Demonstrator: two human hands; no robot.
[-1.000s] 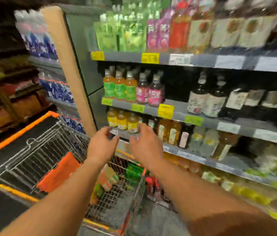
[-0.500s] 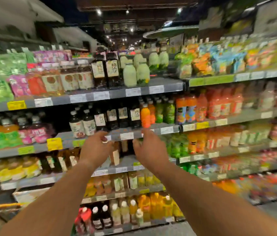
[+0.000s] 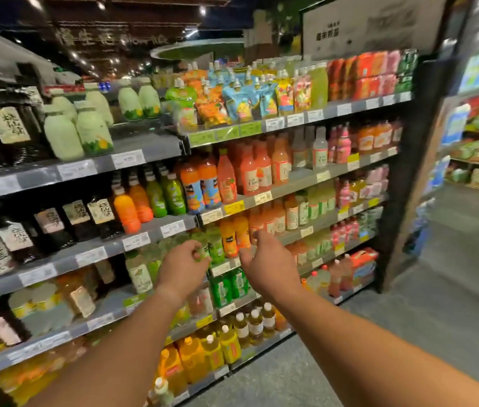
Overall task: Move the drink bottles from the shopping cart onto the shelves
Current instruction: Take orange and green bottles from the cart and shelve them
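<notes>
Both hands are reaching out w/ nothing in them: left hand [image 3: 181, 270] fingers loosely curled, right hand [image 3: 270, 267] fingers spread wide. Small orange and green plastic drink bottles [image 3: 228, 240] are standing upright on the grey metal shelves [image 3: 156, 233], just beyond the fingertips; no cart in view.

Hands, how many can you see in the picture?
2. The left hand reaches out in front of the green bottles. The right hand is just beside it, in front of the orange bottles. Both look empty.

Dim store, small ceiling spotlights [image 3: 203, 10] glaring overhead; my view smeared by motion blur, shelf lines bowing at edges.
</notes>
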